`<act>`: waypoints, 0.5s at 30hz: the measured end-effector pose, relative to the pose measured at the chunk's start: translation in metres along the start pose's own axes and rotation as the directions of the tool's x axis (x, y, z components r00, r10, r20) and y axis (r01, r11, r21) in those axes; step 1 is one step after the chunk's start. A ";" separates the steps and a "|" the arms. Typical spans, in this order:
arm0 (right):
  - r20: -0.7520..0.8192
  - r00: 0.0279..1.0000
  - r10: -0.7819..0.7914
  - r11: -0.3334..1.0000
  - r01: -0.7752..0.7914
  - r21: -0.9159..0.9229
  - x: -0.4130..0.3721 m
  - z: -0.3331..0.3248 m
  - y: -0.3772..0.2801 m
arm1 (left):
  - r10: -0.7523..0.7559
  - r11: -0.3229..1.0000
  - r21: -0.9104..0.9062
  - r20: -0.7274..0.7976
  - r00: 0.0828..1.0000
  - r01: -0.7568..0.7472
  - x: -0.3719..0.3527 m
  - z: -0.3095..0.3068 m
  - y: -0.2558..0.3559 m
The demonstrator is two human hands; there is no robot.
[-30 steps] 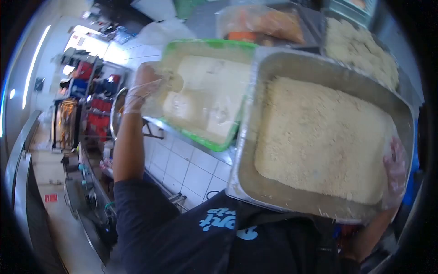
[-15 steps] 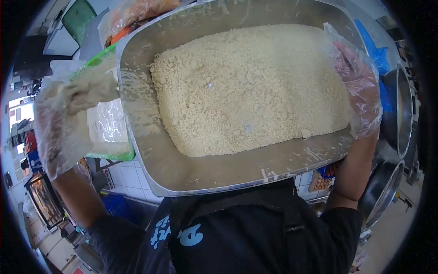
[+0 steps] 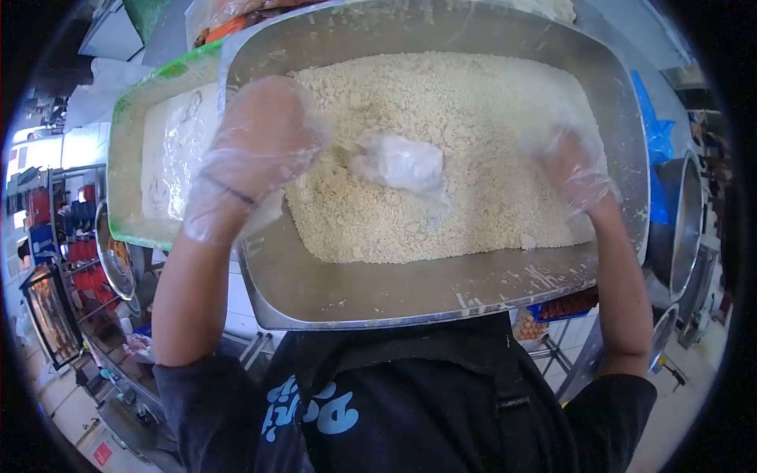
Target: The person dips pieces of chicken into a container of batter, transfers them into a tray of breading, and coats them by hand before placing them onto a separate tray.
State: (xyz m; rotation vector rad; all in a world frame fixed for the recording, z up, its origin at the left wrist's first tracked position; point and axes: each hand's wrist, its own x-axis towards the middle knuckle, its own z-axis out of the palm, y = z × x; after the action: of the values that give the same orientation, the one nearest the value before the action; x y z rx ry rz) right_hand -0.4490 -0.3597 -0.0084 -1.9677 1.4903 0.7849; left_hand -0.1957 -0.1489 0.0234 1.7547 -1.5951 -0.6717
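Note:
A large metal tub (image 3: 426,296) holds a broad bed of pale, coarse breading crumbs (image 3: 441,225). A piece of food coated in white batter (image 3: 410,163) is over the middle of the crumbs, slightly blurred; what lies under the batter cannot be seen. My left hand (image 3: 264,130), in a clear plastic glove, is above the tub's left side, just left of the coated piece, its fingers hidden from me. My right hand (image 3: 572,167), gloved the same way, is over the crumbs at the right, smeared by motion. Left of the metal tub, a green-rimmed container (image 3: 122,177) holds wet white batter (image 3: 177,154).
A blue plastic bag (image 3: 650,130) lies by the tub's right side, with a metal bowl (image 3: 684,229) beyond it. Behind the tub is a clear bag with orange contents (image 3: 236,24). A rack with trays (image 3: 83,244) stands at the far left.
My left hand has moved right from the batter container to the metal tub, and the battered piece is now over the crumbs. My right hand has come inward from the tub's right edge.

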 end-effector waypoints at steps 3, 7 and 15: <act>0.403 0.913 0.059 0.997 -0.071 0.016 0.011 0.011 0.007 | 0.030 0.984 0.177 -0.087 0.996 -0.015 -0.028 -0.036 0.002; 0.424 0.859 -0.286 0.958 0.262 0.114 -0.022 0.075 -0.005 | 0.036 0.673 0.728 -0.213 0.976 0.133 -0.075 -0.111 0.008; 0.612 0.581 -0.537 0.596 -0.253 0.762 -0.048 0.140 -0.132 | -0.165 0.603 0.549 -0.624 0.764 0.579 -0.093 -0.133 -0.134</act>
State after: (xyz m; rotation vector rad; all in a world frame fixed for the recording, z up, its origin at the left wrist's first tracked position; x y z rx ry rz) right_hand -0.3489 -0.1964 -0.0588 -0.7808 0.7842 0.6086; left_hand -0.0204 -0.0345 0.0015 2.6292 -1.1265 0.3600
